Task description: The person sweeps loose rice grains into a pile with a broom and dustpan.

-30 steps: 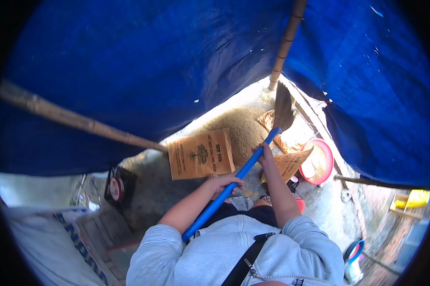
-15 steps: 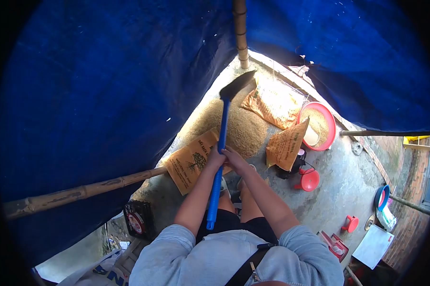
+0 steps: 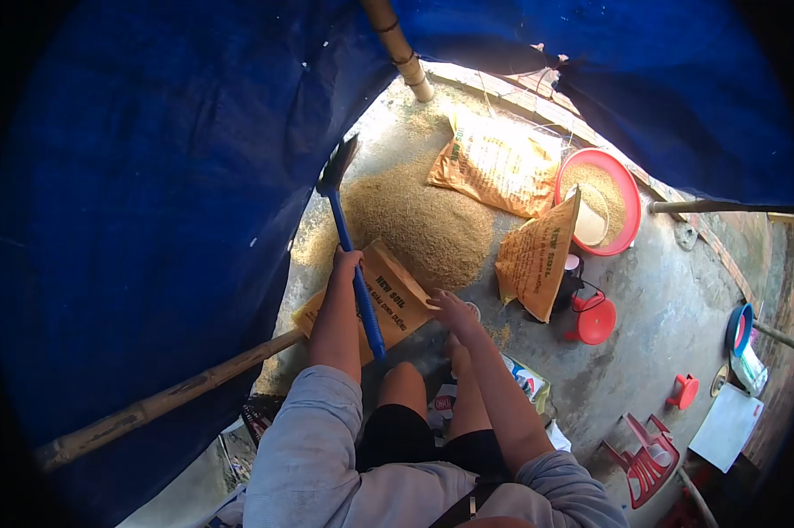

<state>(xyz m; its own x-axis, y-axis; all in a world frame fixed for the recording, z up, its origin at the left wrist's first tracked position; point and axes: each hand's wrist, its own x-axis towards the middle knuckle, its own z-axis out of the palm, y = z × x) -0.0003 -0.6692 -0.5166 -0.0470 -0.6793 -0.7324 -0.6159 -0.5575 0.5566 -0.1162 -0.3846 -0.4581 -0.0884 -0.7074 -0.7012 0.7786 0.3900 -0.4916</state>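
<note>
Since the earlier frame, the broom [image 3: 368, 315] has swung leftward and the right hand [image 3: 452, 310] has left its smooth blue handle. The left hand [image 3: 348, 260] is closed around that slim tube, mid-length. The right hand's fingers are bent at the corner of the creased, flat orange bag [image 3: 395, 304]; whether they pinch it I cannot tell. Beyond the bag spreads a rounded, grainy tan heap [image 3: 419, 220]. The broom's dark, flared head lies farther out than the left hand, beside the crinkled blue tarp [image 3: 168, 202].
</note>
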